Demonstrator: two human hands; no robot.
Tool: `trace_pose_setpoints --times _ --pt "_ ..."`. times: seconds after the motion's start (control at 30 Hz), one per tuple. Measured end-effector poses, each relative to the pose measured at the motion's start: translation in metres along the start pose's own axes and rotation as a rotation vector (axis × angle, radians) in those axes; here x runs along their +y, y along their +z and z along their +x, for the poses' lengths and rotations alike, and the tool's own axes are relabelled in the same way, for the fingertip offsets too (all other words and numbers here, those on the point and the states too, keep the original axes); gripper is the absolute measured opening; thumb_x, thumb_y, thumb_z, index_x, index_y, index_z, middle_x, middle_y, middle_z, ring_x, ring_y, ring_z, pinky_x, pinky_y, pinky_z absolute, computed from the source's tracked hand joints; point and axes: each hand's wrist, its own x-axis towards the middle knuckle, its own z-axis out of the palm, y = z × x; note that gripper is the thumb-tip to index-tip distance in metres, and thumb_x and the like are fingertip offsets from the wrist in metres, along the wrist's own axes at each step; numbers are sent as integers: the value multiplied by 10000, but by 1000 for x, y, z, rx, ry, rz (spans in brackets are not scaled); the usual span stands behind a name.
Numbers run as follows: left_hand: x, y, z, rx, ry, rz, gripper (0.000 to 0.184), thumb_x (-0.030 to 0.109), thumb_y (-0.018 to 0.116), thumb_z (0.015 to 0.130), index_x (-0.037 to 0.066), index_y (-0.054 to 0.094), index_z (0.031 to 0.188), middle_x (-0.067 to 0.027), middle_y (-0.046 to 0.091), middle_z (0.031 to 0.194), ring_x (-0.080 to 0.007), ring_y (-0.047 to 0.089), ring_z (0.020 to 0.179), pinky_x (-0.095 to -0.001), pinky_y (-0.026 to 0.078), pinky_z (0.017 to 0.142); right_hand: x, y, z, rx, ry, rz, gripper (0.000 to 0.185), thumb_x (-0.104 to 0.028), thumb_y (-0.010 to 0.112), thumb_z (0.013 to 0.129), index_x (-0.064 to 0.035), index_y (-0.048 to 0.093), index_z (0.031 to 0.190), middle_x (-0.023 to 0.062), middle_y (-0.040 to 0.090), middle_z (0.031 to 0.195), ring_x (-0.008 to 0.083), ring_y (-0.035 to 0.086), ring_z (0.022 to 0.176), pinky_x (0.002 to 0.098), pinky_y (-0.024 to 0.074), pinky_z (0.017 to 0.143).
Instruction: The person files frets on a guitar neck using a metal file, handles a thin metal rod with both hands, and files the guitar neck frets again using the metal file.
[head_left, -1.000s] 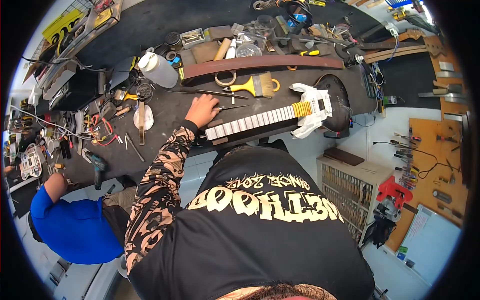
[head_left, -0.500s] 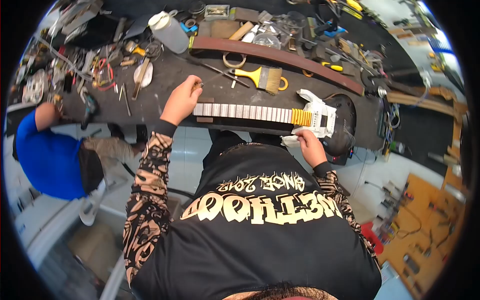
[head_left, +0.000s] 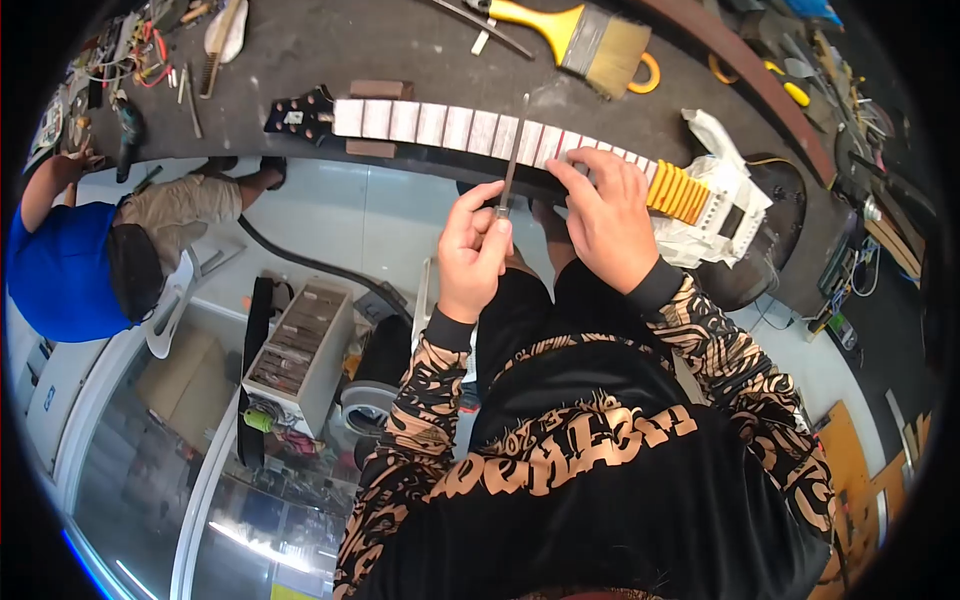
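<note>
My left hand (head_left: pixel 474 252) is closed on a slim file (head_left: pixel 516 150), pinched near its lower end. Its thin shaft points up across the front edge of the guitar neck (head_left: pixel 430 124). The fretboard is covered in pale strips between the frets, with yellow bands (head_left: pixel 680 192) wrapped by the body end. My right hand (head_left: pixel 612 215) rests on the neck, fingers laid over the fretboard and nothing seen in them. White covering (head_left: pixel 738 215) lies over part of the dark guitar body (head_left: pixel 775 265). The black headstock (head_left: pixel 298 117) lies at the left.
Two brown blocks (head_left: pixel 380 90) flank the neck near the headstock. A yellow-handled paintbrush (head_left: pixel 600 50) lies behind it, near a long brown beam (head_left: pixel 770 90). At the left, a person in a blue shirt (head_left: pixel 75 270) sits by the bench. A box (head_left: pixel 300 345) stands below.
My left hand has come from the headstock end to the front of the neck, file now upright. My right hand has moved from the white covering onto the fretboard. The view has shifted closer.
</note>
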Motion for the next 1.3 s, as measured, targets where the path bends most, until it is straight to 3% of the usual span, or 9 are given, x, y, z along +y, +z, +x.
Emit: trace_pose_setpoints --times 0.3,0.5,0.7,0.73,0.83,1.0,1.13,1.23,1.3 --pt "-52 -4 -21 5 60 39 436 1 660 1143 -4 623 1577 -42 702 891 -63 599 697 -226 447 569 -4 31 -10 112 53 -50 781 14 774 802 -234 737 1542 22 619 1500 289 544 1468 507 368 1228" --pt "-70 -16 -47 18 243 323 411 -49 672 1133 -27 707 1542 -24 711 945 -55 593 687 -232 461 590 -1 34 -12 120 50 -64 796 -11 791 784 -254 750 1541 -8 627 1493 271 556 1451 486 366 1213" --pt "-15 26 32 50 137 234 400 -68 745 1081 -52 759 1481 -155 860 1226 -167 781 970 -308 605 893 5 42 -13 163 41 -86 822 -24 814 766 -272 748 1547 -27 633 1479 260 564 1438 483 367 1204" --pt "-19 22 24 50 148 261 397 -71 742 1082 -52 761 1478 -155 861 1231 -166 784 978 -308 608 900 4 41 -14 154 50 -84 819 -24 812 768 -274 750 1545 -28 633 1477 259 564 1437 483 368 1205" --pt "-53 -4 -38 61 290 434 417 -92 706 1088 -24 765 1495 -30 752 991 -67 622 793 -249 510 689 1 40 -12 143 62 -72 810 -22 806 771 -277 753 1538 -33 632 1473 257 565 1436 485 372 1206" --pt "-35 -4 -23 47 417 591 407 -110 739 1052 -49 787 1452 -100 814 1003 -96 682 831 -270 561 751 2 46 -13 181 53 -86 806 -18 794 767 -280 756 1529 -39 631 1470 256 571 1429 492 379 1211" --pt "-1 30 47 28 354 520 445 -122 758 1019 -43 777 1457 -190 831 1051 -270 783 810 -367 615 762 1 46 -11 179 78 -76 794 -19 793 781 -281 757 1529 -39 632 1469 255 576 1422 479 380 1207" --pt "-21 11 11 31 375 604 413 -109 749 1051 -46 779 1458 -180 863 1178 -158 783 932 -318 619 848 -2 44 -11 157 79 -85 779 -22 789 794 -281 760 1527 -40 631 1467 253 578 1421 470 381 1203" --pt "-36 -4 -22 22 400 677 405 -114 769 1022 -76 778 1425 -215 864 1155 -237 834 944 -336 633 851 -1 44 -10 163 73 -101 771 -24 786 800 -282 762 1527 -40 631 1466 251 579 1423 466 381 1200"
